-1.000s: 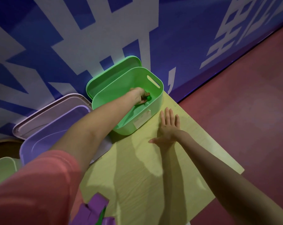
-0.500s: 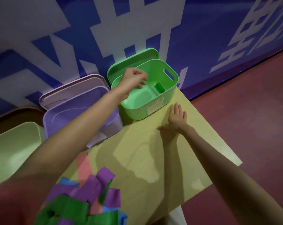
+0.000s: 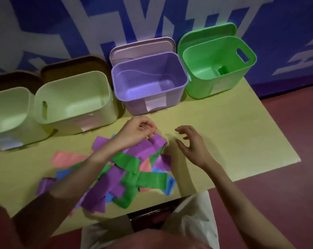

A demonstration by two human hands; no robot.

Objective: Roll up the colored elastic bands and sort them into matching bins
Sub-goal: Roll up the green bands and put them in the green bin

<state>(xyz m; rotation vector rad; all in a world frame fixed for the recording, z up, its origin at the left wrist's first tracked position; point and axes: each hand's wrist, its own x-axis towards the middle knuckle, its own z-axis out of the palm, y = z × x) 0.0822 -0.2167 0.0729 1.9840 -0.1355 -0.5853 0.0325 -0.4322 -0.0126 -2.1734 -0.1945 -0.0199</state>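
1. The left hand [image 3: 137,131] sits over the far edge of the band pile, its fingers curled down and pinching the far end of a purple band [image 3: 148,147] between thumb and fingertips.
2. The right hand [image 3: 192,144] hovers just right of the pile, fingers spread and loosely bent, gripping nothing and clear of the bands.
3. The pile of flat elastic bands [image 3: 127,173] lies on the near middle of the yellow table [image 3: 232,137]: purple, green, pink and blue strips overlapping each other.
4. A pink band [image 3: 67,159] lies at the left edge of the pile, and a green band [image 3: 148,179] lies across its near right part.
5. Four open bins stand in a row along the far side of the table.
6. The green bin [image 3: 218,63] is far right, with a rolled green band [image 3: 223,70] on its floor near the right wall.
7. The purple bin [image 3: 148,81] stands just left of it; no band can be made out inside.
8. Two pale cream bins follow, one [image 3: 73,99] in the middle left and one [image 3: 8,112] at the left edge.
9. Lids lean behind the bins against the blue and white wall [image 3: 62,24].
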